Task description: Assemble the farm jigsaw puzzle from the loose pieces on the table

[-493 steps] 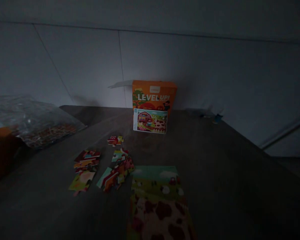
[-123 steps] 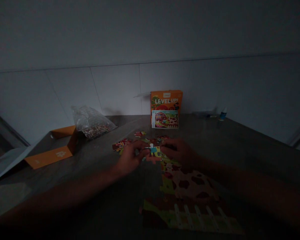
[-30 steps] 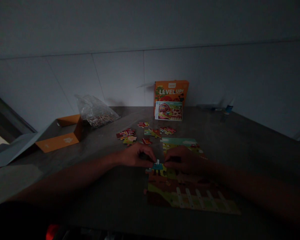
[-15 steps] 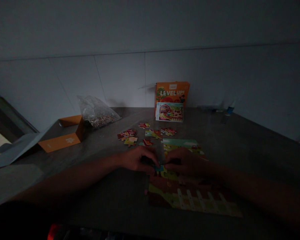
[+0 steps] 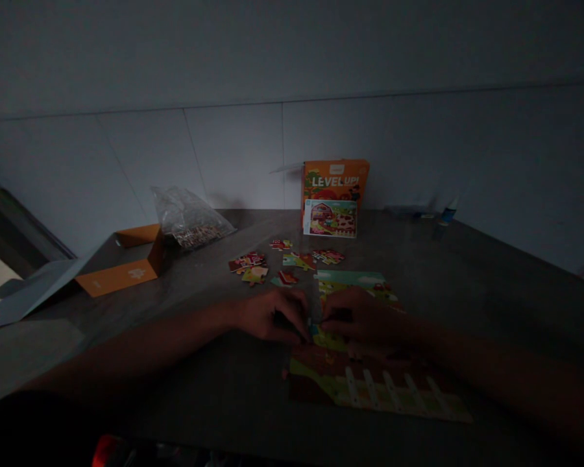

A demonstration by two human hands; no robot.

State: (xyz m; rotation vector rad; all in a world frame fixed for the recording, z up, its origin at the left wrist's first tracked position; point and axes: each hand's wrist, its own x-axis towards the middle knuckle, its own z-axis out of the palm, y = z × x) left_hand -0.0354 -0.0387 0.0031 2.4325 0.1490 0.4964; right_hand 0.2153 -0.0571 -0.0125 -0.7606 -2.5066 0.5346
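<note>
A partly joined farm jigsaw puzzle lies on the table, with a white fence along its near edge. At its left side my left hand is closed in a pinch on a small blue-and-yellow puzzle piece. My right hand rests over the middle of the puzzle, its thumb and fingers pinched at the same piece's right edge. Both hands hide part of the piece and the puzzle; the dim light blurs where fingers meet cardboard.
Loose puzzle pieces lie beyond my hands. Behind them a picture card leans on an orange box. To the left are an open orange box part and a clear plastic bag. A small bottle stands far right.
My left fingertips have shifted slightly down and right, covering more of the blue part of the piece. My right hand has stayed nearly still.
</note>
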